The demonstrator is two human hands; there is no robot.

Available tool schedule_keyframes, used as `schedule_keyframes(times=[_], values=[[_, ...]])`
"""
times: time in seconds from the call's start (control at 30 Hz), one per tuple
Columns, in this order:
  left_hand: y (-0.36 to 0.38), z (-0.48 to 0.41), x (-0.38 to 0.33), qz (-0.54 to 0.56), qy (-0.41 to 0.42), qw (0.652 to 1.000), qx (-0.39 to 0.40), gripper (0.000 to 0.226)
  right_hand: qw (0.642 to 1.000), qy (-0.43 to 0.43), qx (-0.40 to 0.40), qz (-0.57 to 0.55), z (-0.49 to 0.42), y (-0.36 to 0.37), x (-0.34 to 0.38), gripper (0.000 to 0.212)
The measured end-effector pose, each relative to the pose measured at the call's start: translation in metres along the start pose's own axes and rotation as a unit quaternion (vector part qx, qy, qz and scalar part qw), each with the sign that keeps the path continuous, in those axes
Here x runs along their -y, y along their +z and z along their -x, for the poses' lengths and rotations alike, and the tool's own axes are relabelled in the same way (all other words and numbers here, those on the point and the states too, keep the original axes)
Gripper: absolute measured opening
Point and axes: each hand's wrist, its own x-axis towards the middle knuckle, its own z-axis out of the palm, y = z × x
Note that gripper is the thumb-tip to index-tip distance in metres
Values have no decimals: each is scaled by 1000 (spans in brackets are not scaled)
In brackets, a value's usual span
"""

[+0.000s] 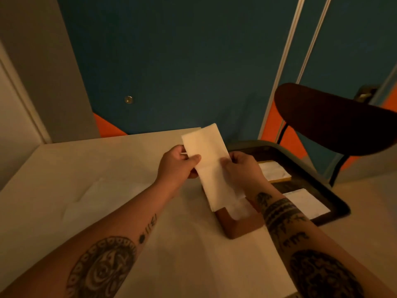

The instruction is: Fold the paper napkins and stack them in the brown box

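A long white paper napkin (211,166), folded into a narrow strip, hangs in the air above the table. My left hand (177,166) pinches its left edge with thumb on top. My right hand (241,168) grips its right edge near the middle. Below the napkin's lower end stands the brown box (236,227), with a white folded napkin (239,208) inside it; my right wrist covers part of the box. Flat white napkins (101,196) lie on the table to the left.
The pale table (182,254) meets a wall on the left. To the right stands a dark chair (335,123) whose seat holds a dark tray (322,186) with white papers (305,202). A blue and orange wall rises behind.
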Motion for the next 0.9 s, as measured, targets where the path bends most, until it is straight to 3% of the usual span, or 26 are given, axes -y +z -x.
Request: schedule_keyframes(times=[0.13,0.47,0.73,0.9], values=[[45,-2,4,-35,-13,999,-9,36,997,18,-17,70,-15,-26,-29,12],[74,-2,33,-278,-19,960,-36,78,984,66,26,163,-33,-14,-74,24],[72,-2,44,-249,-33,968,-26,73,978,61,33,199,-36,-6,-80,25],[73,3,44,-235,-26,971,-23,71,974,16,54,217,-31,-3,-82,51]])
